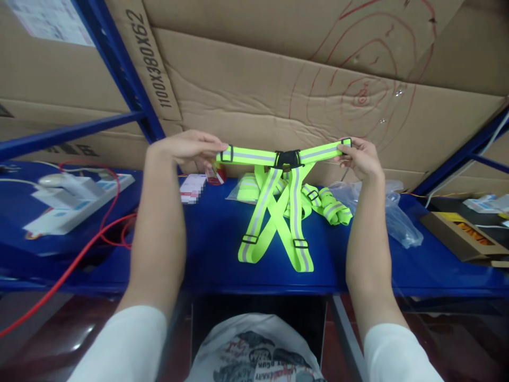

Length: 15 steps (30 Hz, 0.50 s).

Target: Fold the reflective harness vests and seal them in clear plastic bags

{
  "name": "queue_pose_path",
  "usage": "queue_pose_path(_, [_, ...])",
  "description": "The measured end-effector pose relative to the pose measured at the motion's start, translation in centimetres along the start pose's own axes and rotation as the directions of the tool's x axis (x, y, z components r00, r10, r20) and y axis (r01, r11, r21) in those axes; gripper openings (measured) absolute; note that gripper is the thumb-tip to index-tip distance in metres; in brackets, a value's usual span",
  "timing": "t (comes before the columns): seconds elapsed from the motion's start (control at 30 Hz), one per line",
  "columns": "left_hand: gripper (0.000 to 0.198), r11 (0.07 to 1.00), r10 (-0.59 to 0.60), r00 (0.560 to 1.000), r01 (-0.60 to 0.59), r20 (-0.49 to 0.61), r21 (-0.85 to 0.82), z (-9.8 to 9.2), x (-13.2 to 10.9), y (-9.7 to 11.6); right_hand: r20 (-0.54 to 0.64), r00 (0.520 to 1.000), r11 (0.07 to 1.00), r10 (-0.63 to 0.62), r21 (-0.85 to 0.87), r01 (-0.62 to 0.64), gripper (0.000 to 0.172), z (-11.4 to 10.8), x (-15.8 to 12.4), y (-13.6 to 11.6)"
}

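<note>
I hold a neon yellow reflective strap harness (274, 212) stretched out above the blue shelf (214, 249). My left hand (191, 147) pinches the left end of its waist band by a black slider. My right hand (360, 158) pinches the right end. A black buckle (288, 158) sits at the middle of the band. Two long straps with grey reflective stripes hang down from it and rest on the shelf. More folded yellow straps (332, 207) lie just behind.
Clear plastic bags (393, 212) lie at the right of the straps. A white power strip (71, 204) with red cable (79, 254) is at the left. An open cardboard box (461, 233) stands at far right. Cardboard sheets (278, 79) line the back. A small red-white pack (214, 175) lies near my left hand.
</note>
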State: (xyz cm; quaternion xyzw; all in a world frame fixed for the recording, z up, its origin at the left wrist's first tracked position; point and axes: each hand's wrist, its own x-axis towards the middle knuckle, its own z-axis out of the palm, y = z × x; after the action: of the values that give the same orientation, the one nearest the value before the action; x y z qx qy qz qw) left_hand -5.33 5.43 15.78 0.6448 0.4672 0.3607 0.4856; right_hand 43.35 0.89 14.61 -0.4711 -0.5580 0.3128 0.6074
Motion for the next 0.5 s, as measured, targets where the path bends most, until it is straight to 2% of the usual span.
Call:
queue_pose_path(0.1, [0.036,0.996,-0.046,0.998,0.048,-0.034,0.072,0.1,-0.8,0.5,0.013,1.0,1.0,-0.01,0.021,0.01,0.035,0.3,0.0,0.1])
queue_pose_path(0.23, [0.037,0.999,0.001,0.997,0.002,-0.078,0.038,0.7,-0.9,1.0,-0.009,0.999,0.999,0.042,-0.022,-0.042,0.04,0.7,0.1,0.3])
queue_pose_path(0.33, [0.035,0.994,0.047,0.984,-0.028,-0.171,0.108,1.5,-0.5,1.3,-0.051,0.997,0.994,0.066,-0.088,-0.07,0.043,1.1,0.3,0.5])
queue_pose_path(0.43, [0.028,0.986,0.095,0.947,-0.046,-0.307,0.162,2.4,-0.1,1.6,-0.101,0.994,0.994,0.041,-0.097,-0.051,0.041,1.7,0.3,0.2])
queue_pose_path(0.5, [0.023,0.981,0.164,0.9,-0.107,-0.404,0.159,3.0,0.2,1.9,-0.136,0.991,0.997,0.005,-0.081,-0.016,0.039,2.1,0.2,-0.3])
